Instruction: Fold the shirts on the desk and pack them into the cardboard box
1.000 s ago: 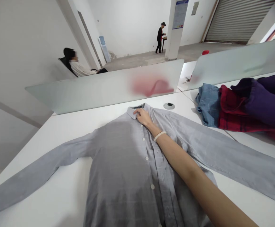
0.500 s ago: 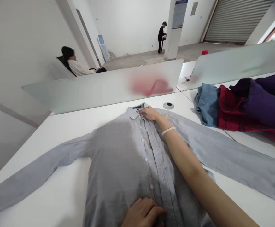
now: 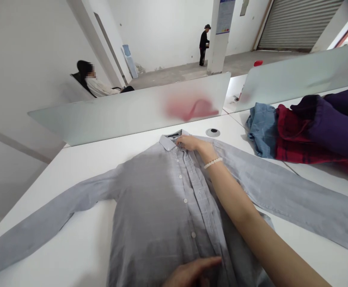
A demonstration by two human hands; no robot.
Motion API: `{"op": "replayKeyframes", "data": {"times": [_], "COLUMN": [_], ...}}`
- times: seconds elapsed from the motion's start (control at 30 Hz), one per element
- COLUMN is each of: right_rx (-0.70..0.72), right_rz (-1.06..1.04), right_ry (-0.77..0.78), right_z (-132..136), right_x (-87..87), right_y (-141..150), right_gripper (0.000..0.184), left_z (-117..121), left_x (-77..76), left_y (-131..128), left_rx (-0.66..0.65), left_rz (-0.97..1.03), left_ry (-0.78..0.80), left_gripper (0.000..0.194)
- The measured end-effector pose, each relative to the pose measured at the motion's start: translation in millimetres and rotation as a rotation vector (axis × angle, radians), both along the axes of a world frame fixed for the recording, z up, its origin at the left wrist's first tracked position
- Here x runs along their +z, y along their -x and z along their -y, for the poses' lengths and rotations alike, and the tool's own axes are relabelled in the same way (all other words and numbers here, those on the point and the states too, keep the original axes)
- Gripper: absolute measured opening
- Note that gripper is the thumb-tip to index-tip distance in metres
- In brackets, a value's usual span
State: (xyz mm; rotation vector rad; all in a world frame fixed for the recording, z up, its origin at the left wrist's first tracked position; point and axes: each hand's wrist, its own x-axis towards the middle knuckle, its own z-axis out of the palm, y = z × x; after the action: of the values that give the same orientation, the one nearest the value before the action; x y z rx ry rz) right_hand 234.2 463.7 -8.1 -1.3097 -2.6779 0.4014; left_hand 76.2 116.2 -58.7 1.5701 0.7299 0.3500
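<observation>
Shirt [image 3: 144,191] in grey is laid front up across the middle of the frame on a white table [image 3: 81,235], its sleeves stretched towards both side edges. Spreading out appears mostly done: the left half lies fairly smooth, but the visible buttons [image 3: 185,201] are unfastened, and the buttonhole strip [image 3: 202,199] beside them is left rucked. At upper centre, the collar [image 3: 167,142] is touched by the right hand [image 3: 188,142], fingers bent together onto its edge; whether cloth is pinched cannot be told. At the bottom edge, the left hand [image 3: 188,274] is held at the front opening, one finger stretched rightward, the others cut off or blurred. Much of the right front is covered by the right forearm, and the hem is cut off below. Behind the collar, reach is bounded by a frosted divider [image 3: 126,115]. At right, near the sleeve, blue [image 3: 262,129], red plaid [image 3: 296,153] and purple garments [image 3: 335,127] are heaped. Beyond, a seated person [image 3: 100,87] is seen at upper left.
</observation>
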Motion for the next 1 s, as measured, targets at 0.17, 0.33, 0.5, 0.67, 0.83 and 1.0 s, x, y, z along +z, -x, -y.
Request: {"op": "replayKeyframes", "data": {"times": [0.17, 0.33, 0.5, 0.67, 0.83, 1.0], "right_rx": [-0.032, 0.045, 0.107, 0.075, -0.024, -0.173], "right_rz": [-0.044, -0.167, -0.178, -0.161, -0.232, -0.299], "right_ry": [-0.007, 0.046, 0.091, 0.101, 0.124, 0.144], "right_z": [0.6, 10.6, 11.5, 3.0, 1.5, -0.5], "right_x": [10.1, 37.9, 27.6, 3.2, -9.5, -18.7], "right_y": [0.2, -6.4, 11.3, 23.6, 21.3, 22.5], "right_gripper": [0.020, 0.024, 0.022, 0.018, 0.021, 0.031], "left_z": [-5.7, -2.1, 1.3, -6.5, -13.7, -13.9], "left_x": [9.7, 4.6, -6.6, -4.4, 18.9, 38.1], "left_y": [-4.4, -9.2, -6.9, -5.3, -8.1, -22.4], "left_rx": [0.119, 0.099, 0.160, 0.171, 0.188, 0.307], "left_rz": [0.168, 0.377, 0.376, 0.447, 0.414, 0.289], "left_ry": [0.595, 0.672, 0.643, 0.650, 0.922, 0.992], "left_gripper": [0.088, 0.072, 0.071, 0.058, 0.055, 0.057]}}
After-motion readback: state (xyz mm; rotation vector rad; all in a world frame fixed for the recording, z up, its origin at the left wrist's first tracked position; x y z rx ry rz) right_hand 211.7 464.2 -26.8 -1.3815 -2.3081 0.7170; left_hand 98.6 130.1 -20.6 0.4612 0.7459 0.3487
